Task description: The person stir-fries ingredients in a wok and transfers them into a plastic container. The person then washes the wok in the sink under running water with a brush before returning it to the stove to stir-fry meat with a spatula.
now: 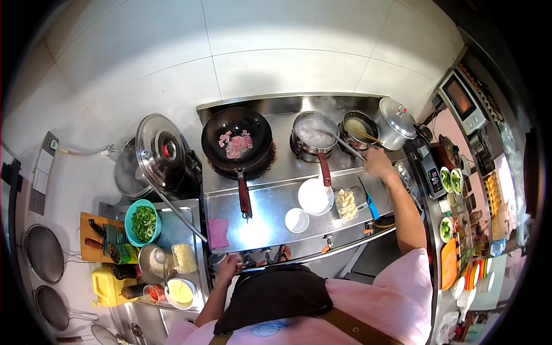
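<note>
My right hand [378, 164] is closed around the handle of a long metal utensil [352, 150]. The utensil's head is down in a steaming saucepan [315, 127] of pale liquid, so its shape is hidden. My left hand [229, 265] is low at the stove's front edge, fingers curled beside the control knobs [267, 256]; what they hold, if anything, is hidden. To the left, pieces of pinkish meat [238, 145] lie in a black wok [214, 125]. A smaller pan [360, 127] with yellowish liquid and chopsticks sits right of the saucepan.
Two white bowls [315, 196], a container of pale strips [346, 204], a blue lighter [372, 207] and a pink cloth [218, 233] lie on the front steel counter [270, 215]. A lidded pot [397, 124] stands right. Chopped greens [144, 223] fill a teal bowl at left.
</note>
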